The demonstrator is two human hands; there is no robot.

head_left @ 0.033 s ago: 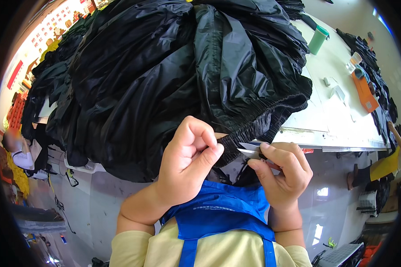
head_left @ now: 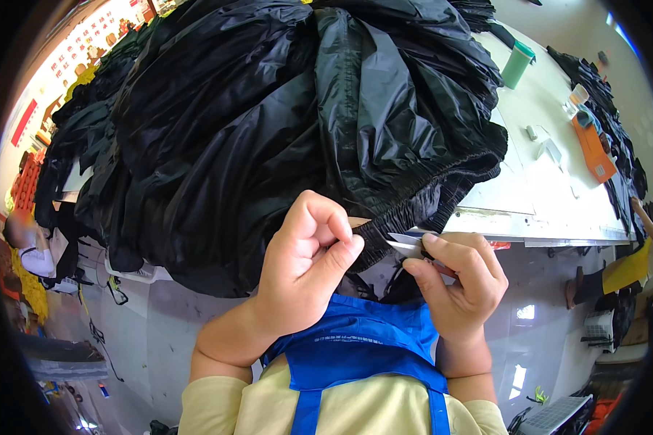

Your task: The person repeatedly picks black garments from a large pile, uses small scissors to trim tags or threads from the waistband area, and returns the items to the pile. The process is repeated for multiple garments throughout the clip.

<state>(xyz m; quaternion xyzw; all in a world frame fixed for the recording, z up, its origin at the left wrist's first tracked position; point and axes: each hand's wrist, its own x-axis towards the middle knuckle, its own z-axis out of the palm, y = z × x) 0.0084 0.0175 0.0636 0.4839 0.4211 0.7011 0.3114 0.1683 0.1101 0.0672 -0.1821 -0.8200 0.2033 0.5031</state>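
A large heap of shiny black garments (head_left: 247,138) fills the middle and runs over the near edge of the table. Its nearest part is a gathered elastic waistband (head_left: 406,210). At that band's left end, my left hand (head_left: 297,264) is closed with thumb and forefinger pinched together; what they hold, if anything, is too small to make out. My right hand (head_left: 464,279) grips a pair of thread snips (head_left: 408,245). Their two silvery blades are slightly apart, pointing left beside the waistband, toward my left fingertips.
On the white table (head_left: 522,196) to the right stand a green tumbler (head_left: 518,67) and an orange box (head_left: 593,151). One person (head_left: 36,250) is at the far left, another in yellow (head_left: 625,270) at the far right. A white basket (head_left: 559,417) sits at lower right.
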